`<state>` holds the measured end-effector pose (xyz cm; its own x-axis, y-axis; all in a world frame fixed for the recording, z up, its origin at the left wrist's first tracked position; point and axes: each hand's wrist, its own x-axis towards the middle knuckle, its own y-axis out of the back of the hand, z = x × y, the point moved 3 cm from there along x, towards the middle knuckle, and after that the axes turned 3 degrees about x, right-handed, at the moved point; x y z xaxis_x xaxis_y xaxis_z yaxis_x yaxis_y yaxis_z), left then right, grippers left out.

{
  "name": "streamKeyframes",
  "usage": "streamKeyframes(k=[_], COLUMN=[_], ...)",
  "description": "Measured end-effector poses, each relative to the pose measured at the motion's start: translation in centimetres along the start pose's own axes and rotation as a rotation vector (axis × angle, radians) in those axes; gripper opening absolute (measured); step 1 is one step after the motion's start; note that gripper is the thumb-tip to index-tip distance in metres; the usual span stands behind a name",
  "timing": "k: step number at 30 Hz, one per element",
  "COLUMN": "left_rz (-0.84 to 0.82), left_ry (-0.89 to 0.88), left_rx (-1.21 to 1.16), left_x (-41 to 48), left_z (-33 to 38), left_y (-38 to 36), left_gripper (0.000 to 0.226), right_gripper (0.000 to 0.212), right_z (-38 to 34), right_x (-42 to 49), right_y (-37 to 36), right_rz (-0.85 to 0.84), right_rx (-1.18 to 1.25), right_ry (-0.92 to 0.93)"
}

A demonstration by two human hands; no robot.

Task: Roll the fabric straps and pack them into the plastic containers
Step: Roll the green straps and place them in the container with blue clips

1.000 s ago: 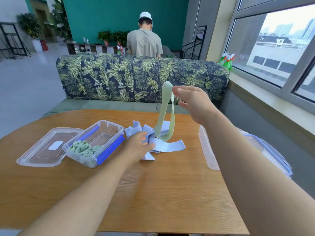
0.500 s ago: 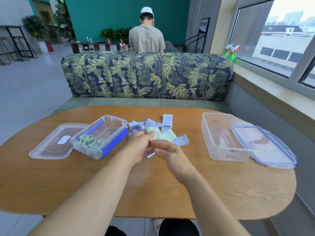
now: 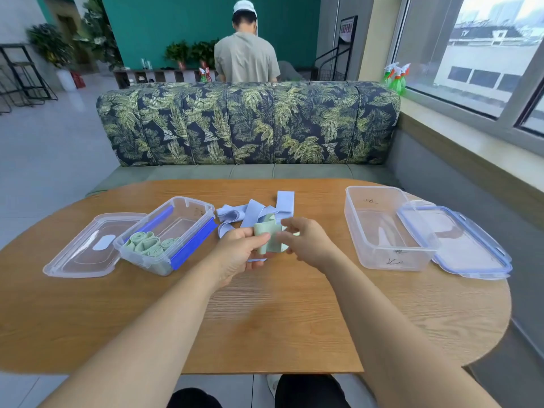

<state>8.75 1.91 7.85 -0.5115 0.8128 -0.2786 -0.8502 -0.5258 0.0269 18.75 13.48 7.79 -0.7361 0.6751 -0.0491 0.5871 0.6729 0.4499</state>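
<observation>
A pale green strap [image 3: 268, 237] is folded between both hands just above the table's middle. My left hand [image 3: 239, 254] pinches its left end between thumb and fingers. My right hand [image 3: 306, 242] holds the other side with curled fingers. Behind them lies a loose pile of light blue straps [image 3: 253, 214]. At the left, a clear container with blue clips [image 3: 169, 234] holds several rolled green straps [image 3: 148, 245]. A second clear container [image 3: 385, 228] stands at the right with nothing inside.
One loose lid [image 3: 88, 245] lies left of the left container, another, blue-rimmed lid [image 3: 459, 242] leans on the right one. The wooden table [image 3: 265, 313] has a rounded right end. A leaf-patterned sofa [image 3: 250, 125] faces me; a person stands behind it.
My right hand came down from holding the green strap high and joined the left hand at the table. The strap is now folded low between both hands.
</observation>
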Motion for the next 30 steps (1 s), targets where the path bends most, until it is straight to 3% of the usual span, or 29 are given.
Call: streamKeyframes(k=[5,9,12,15,22,30], left_rz=[-0.021,0.091,0.187,0.184,-0.108,-0.11], left_ry=[-0.034,-0.026,0.024,0.092,0.222,0.091], left_rx=[0.013,-0.114,-0.133,-0.119,-0.379,-0.463], left_x=[0.6,0.8,0.9,0.7,0.5,5.7], left_z=[1.0,2.2,2.3,1.7,1.8,7.7], left_y=[-0.2,0.4,0.9,0.8,-1.8,-2.9], left_gripper=[0.022,0.013,0.018,0.033,0.075,0.094], right_gripper=[0.016,0.015,0.011,0.009,0.008,0.01], right_z=[-1.3,-4.6,-7.8,-10.2,-10.6,-10.5], right_x=[1.3,1.9,1.9,1.6,2.2,3.9], right_y=[1.3,3.7,5.6,6.4,5.5,6.2], right_rz=[0.074,0.173,0.207,0.178,0.151,0.166], right_rx=[-0.017,0.436,0.76,0.915,1.03,1.0], right_ry=[-0.079,-0.08,-0.041,-0.004,-0.109,-0.074])
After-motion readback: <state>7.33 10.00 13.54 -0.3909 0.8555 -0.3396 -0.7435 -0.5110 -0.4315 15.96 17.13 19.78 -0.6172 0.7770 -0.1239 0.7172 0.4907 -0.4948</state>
